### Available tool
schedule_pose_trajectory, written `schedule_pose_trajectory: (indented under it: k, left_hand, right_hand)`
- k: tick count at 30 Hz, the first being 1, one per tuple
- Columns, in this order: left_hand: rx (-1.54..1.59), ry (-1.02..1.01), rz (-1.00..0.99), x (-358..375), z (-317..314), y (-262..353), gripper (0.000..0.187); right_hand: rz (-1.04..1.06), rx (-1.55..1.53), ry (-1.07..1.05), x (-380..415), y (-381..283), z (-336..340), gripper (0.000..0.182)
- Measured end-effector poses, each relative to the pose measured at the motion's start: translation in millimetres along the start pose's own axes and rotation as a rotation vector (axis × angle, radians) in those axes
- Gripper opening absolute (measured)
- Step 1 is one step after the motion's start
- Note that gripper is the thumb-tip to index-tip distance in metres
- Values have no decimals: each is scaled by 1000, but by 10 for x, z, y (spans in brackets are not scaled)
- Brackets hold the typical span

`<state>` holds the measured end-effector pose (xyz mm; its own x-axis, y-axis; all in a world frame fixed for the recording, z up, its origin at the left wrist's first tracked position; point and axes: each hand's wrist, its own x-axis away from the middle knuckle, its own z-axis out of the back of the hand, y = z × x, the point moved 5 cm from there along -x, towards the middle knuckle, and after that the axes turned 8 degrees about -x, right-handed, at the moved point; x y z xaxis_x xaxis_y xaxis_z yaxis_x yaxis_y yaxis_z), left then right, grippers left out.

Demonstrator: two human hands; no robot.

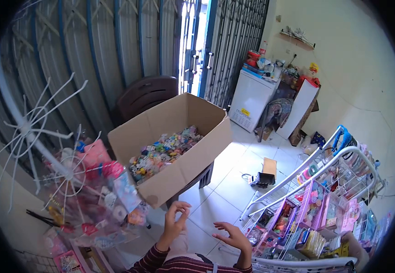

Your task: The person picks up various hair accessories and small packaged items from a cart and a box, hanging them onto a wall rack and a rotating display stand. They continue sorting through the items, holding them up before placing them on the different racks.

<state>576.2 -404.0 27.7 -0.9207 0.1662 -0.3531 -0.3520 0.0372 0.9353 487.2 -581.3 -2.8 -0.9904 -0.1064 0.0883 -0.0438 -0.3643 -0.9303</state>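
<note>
My left hand is raised in front of my lap, just below the near corner of a large open cardboard box. Its fingers curve loosely toward the thumb, and I see nothing held in them. To the right, my right hand hovers with fingers apart and holds nothing, close to the white wire rack. Inside the box lies a heap of small colourful figurines or trinkets, too small to name exactly. Neither hand touches the box, which rests on a dark support.
At left, a white hook stand carries plastic-bagged goods. The white rack at right holds pink and purple baskets. A toy truck lies on the tiled floor. Behind are a brown chair, white freezer and folding gate.
</note>
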Motion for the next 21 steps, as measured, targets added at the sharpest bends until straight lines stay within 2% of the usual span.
schedule_pose_trajectory:
  k: [6, 8, 13, 15, 19, 21]
  left_hand:
    - [-49, 129, 62, -892, 86, -395, 9]
    - [-179, 252, -14, -1238, 266, -394, 10]
    - [-278, 387, 83, -2020, 669, -540, 16]
    - [-523, 449, 49, -2290, 740, -514, 19]
    - [-755, 360, 90, -2858, 702, -439, 23]
    - [-784, 101, 221, -3113, 617, -565, 25]
  right_hand:
    - [52, 7, 99, -865, 69, 493, 37]
    - [84, 25, 77, -1281, 76, 643, 36]
    - [268, 44, 48, -2290, -282, 950, 33]
    - [342, -3, 54, -2674, -370, 1024, 35]
    - [361, -5, -102, -3514, -635, 1088, 37]
    - [435, 85, -239, -4011, -659, 1089, 37]
